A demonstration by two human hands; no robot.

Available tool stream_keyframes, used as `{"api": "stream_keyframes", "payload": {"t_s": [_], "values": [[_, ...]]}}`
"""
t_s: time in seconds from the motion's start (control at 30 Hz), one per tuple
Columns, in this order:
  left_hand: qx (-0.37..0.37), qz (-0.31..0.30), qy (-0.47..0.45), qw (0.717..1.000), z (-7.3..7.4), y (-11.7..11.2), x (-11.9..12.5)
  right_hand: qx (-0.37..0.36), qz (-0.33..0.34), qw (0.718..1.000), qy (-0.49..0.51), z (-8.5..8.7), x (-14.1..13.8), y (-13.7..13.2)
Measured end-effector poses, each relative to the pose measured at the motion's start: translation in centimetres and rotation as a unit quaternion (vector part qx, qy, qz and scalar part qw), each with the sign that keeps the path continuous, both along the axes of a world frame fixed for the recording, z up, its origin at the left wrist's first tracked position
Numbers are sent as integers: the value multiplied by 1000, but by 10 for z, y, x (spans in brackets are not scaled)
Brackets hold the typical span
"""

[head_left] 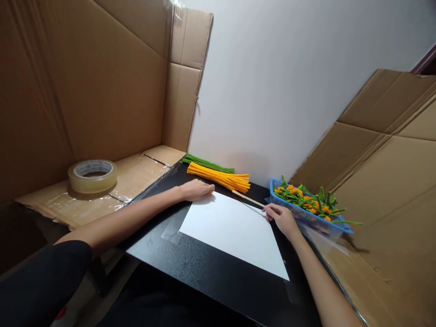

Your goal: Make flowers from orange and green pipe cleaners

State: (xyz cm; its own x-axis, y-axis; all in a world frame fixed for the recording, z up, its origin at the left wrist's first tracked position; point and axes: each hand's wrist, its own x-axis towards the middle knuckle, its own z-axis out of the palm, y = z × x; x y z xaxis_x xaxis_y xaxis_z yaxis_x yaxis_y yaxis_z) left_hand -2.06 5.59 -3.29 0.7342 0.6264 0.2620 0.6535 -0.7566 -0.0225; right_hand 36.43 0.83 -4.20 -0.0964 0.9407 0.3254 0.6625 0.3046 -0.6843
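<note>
My right hand (279, 217) pinches one end of a thin wooden stick (250, 199), which points left over the far edge of a white sheet of paper (231, 227). At the paper's far left corner my left hand (196, 190) is closed, with a bit of an orange pipe cleaner (211, 192) showing at its fingertips. The rest of that piece is hidden by the fingers. Just beyond the hands lies a bundle of orange pipe cleaners (220, 176), with green pipe cleaners (209, 164) behind it.
A blue plastic basket (306, 218) at the right holds several green and orange pipe-cleaner pieces. On cardboard at the left rests a roll of clear tape (92, 177). Tape fixes the paper to the black table (204, 268). Cardboard panels (112, 81) and a white wall (272, 91) surround it.
</note>
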Motion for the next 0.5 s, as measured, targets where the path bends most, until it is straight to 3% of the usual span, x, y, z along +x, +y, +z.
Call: {"api": "stream_keyframes", "payload": {"t_s": [0.13, 0.2, 0.33, 0.43, 0.5], "values": [[-14, -40, -76, 996, 10, 6, 44, 6, -12, 997, -80, -2, 1, -3], [-8, 4, -116, 993, 24, 29, 52, 19, -24, 994, -106, 0, 2, -5], [-7, 121, -132, 984, 46, 98, 36, 45, -36, 988, -142, 1, 4, -4], [-48, 184, -92, 977, 45, 140, 16, 63, -42, 986, -147, -1, 2, -3], [-70, 192, -63, 977, 39, 157, 10, 72, -43, 986, -146, -4, 0, -3]]}}
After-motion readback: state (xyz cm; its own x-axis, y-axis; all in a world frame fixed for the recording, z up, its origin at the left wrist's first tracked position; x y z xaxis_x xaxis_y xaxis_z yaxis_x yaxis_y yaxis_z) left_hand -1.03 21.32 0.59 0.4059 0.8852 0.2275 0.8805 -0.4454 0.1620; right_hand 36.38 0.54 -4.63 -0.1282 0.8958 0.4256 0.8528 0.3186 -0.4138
